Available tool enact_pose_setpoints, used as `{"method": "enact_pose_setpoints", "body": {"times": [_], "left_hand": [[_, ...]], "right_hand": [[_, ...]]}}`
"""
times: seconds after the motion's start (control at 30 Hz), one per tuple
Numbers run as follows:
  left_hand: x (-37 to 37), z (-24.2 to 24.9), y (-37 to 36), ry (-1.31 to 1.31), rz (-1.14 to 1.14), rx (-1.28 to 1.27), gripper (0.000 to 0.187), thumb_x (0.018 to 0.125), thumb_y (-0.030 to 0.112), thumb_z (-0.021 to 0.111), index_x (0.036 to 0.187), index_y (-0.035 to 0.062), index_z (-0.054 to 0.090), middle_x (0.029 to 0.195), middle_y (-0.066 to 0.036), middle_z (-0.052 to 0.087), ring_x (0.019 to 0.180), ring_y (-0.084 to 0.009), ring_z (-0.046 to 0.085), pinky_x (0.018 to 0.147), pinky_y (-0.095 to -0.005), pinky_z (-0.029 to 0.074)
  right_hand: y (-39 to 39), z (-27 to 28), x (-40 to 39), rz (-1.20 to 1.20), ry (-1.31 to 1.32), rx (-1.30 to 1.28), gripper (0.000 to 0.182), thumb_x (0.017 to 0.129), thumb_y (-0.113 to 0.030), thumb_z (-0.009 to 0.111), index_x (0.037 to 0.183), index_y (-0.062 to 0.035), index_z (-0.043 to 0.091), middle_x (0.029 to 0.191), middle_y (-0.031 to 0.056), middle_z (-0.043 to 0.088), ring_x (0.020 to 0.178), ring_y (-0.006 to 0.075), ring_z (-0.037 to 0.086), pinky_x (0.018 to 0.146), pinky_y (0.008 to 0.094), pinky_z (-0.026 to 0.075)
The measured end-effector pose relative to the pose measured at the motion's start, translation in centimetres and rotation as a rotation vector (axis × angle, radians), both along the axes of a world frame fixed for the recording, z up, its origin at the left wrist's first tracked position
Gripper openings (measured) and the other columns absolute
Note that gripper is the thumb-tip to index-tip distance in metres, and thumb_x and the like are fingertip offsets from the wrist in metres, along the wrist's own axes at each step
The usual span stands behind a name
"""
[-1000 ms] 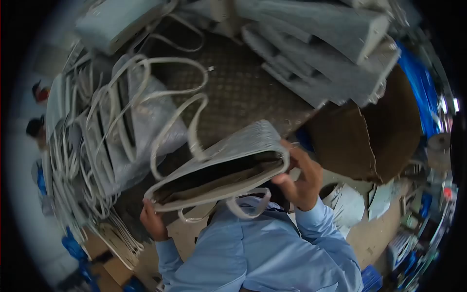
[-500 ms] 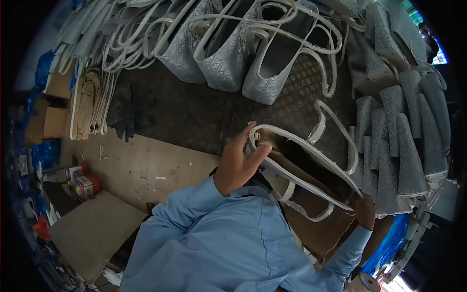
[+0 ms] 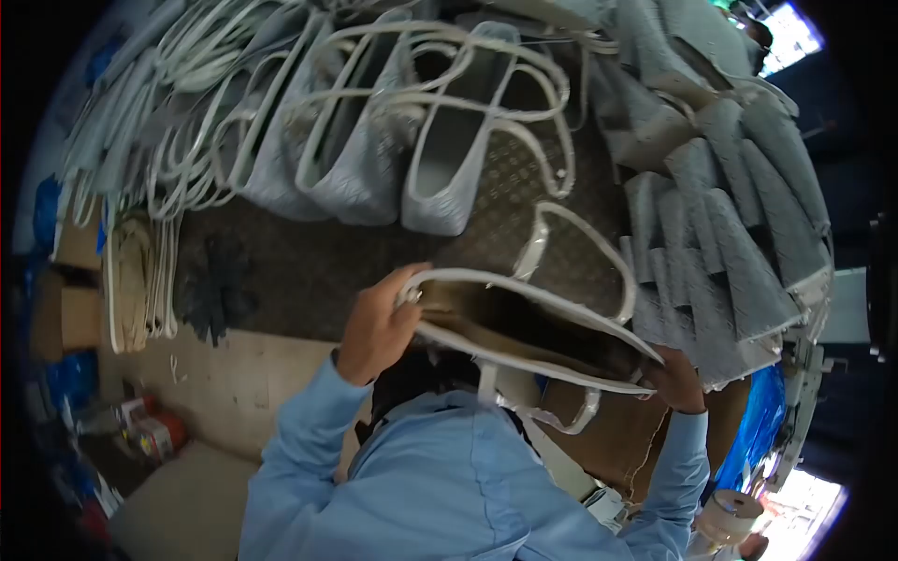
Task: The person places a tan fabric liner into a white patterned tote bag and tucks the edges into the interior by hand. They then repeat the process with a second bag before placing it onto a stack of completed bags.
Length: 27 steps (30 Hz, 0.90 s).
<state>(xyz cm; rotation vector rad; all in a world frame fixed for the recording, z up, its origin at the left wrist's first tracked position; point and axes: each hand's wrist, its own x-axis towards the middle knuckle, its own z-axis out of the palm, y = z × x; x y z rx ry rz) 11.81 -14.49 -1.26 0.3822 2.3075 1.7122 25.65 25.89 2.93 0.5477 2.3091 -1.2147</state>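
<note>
- Far L: beige piece (image 3: 133,285) w/ white edging at end of dark worktop (image 3: 309,290); prob. parked there to be out of the way.
- Next, further back: white strap loops (image 3: 192,154) bunched tog., prob. so they don't sprawl.
- Black glove-like item (image 3: 217,285) lies near front edge of worktop; both hands are bare, so it looks set aside.
- Back-centre L: grey bags (image 3: 360,178) in a row, mouths up, straps overlapping; side by side prob. to save room & keep shape.
- L hand (image 3: 379,327): fingers closed on L end of held bag, thumb at the mouth; grip at the corner prob. steadies that end.
- Centre: held bag (image 3: 528,327), white-rimmed, in front of the body nr worktop's front edge. Mouth faces up, lining shows; one strap flops away from person, other hangs twd body. Held by both ends, prob. to spread the mouth & see in.
- Below it: brown cardboard box (image 3: 608,435), partly hidden by bag & arm.
- R hand (image 3: 678,381): fingers gripping R end of bag, detail blurry; pairs w/ L to keep rim taut, I'd say.
- R side: grey embossed pieces (image 3: 720,252) piled overlapping, prob. to save space; folded or flat, can't tell.
- Far R, low: blue plastic (image 3: 760,421), then a roll (image 3: 732,512).
</note>
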Motion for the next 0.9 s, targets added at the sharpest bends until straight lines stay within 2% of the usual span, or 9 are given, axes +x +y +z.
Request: {"method": "enact_pose_setpoints", "body": {"times": [0.1,0.2,0.3,0.4,0.53,0.63,0.73,0.8,0.9], "left_hand": [[0.1,1.4,-1.2,-0.086,-0.14,-0.133,0.049,0.081,0.003,0.043,0.13,-0.0015,0.05,0.073,-0.012,0.059,0.055,-0.0099,0.047,0.054,-0.0254,0.041],[-1.5,1.6,-1.9,0.013,-0.249,-0.035,0.052,0.08,0.0,0.042,0.131,-0.0004,0.05,0.075,-0.009,0.06,0.054,-0.0093,0.044,0.053,-0.0246,0.039],[-3.3,0.3,-2.4,-0.17,-0.317,-0.005,0.056,0.076,-0.003,0.041,0.131,-0.0025,0.05,0.1,-0.004,0.062,0.078,-0.0039,0.048,0.066,-0.0186,0.039],[-4.1,-0.6,-2.0,-0.063,-0.328,0.126,0.05,0.074,0.003,0.042,0.121,-0.0051,0.056,0.113,-0.018,0.064,0.117,-0.0245,0.054,0.103,-0.0305,0.033],[-4.4,-3.2,-0.1,0.119,-0.154,0.274,0.045,0.078,0.028,0.044,0.096,-0.0079,0.064,0.1,-0.02,0.066,0.1,-0.0281,0.061,0.097,-0.0386,0.041],[-4.1,-6.0,0.6,0.146,0.02,0.439,0.045,0.08,0.031,0.044,0.087,-0.0095,0.063,0.089,-0.021,0.066,0.088,-0.028,0.063,0.087,-0.0389,0.046],[-4.6,-6.8,1.0,0.192,0.038,0.48,0.052,0.086,0.038,0.042,0.08,-0.0101,0.061,0.084,-0.023,0.065,0.081,-0.0279,0.062,0.079,-0.0381,0.048],[-5.2,-7.9,1.9,0.154,0.065,0.612,0.057,0.09,0.043,0.039,0.078,-0.0084,0.06,0.082,-0.023,0.065,0.077,-0.0279,0.063,0.074,-0.0377,0.05],[-5.7,-6.5,2.3,-0.132,0.111,0.701,0.057,0.091,0.044,0.037,0.084,-0.0068,0.062,0.083,-0.021,0.065,0.079,-0.0277,0.063,0.074,-0.0374,0.05]], "right_hand": [[0.6,0.1,-0.8,0.137,0.14,0.087,0.033,0.087,-0.002,0.052,0.119,-0.0032,0.06,0.079,0.0092,0.065,0.064,0.0156,0.065,0.051,0.0274,0.054],[0.7,0.6,-2.9,-0.073,0.027,-0.088,0.044,0.085,0.0,0.051,0.128,-0.0064,0.054,0.085,0.0123,0.066,0.064,0.0169,0.066,0.057,0.0274,0.057],[2.3,-1.1,-5.1,-0.078,-0.176,-0.277,0.046,0.085,-0.001,0.052,0.131,-0.0077,0.052,0.091,0.0136,0.067,0.071,0.0192,0.069,0.063,0.0278,0.059],[3.1,-2.8,-6.0,0.1,-0.231,-0.227,0.043,0.084,-0.002,0.051,0.126,-0.0075,0.056,0.093,0.0137,0.067,0.075,0.0206,0.069,0.065,0.0275,0.058],[3.3,-2.5,-6.5,0.239,-0.171,-0.05,0.038,0.089,-0.004,0.05,0.126,-0.0061,0.057,0.101,0.012,0.067,0.083,0.0183,0.068,0.071,0.0306,0.058],[4.0,-4.0,-4.2,0.19,0.043,-0.051,0.041,0.089,-0.026,0.06,0.124,-0.0045,0.058,0.114,0.0149,0.062,0.106,0.0221,0.06,0.086,0.0367,0.051],[1.8,-7.3,-0.6,-0.001,0.608,-0.446,0.077,0.072,-0.056,0.072,0.125,-0.0025,0.056,0.14,0.0184,0.042,0.129,0.0297,0.039,0.107,0.0411,0.028],[-2.5,-9.2,-0.6,-0.262,0.891,-0.689,0.081,0.067,-0.063,0.073,0.119,-0.0015,0.057,0.138,0.0203,0.043,0.128,0.0297,0.04,0.105,0.0387,0.03],[-2.9,-10.8,-1.1,-0.525,1.005,-0.421,0.069,0.066,-0.058,0.076,0.101,-0.0008,0.059,0.109,0.0118,0.059,0.101,0.0162,0.054,0.087,0.0309,0.042]]}}
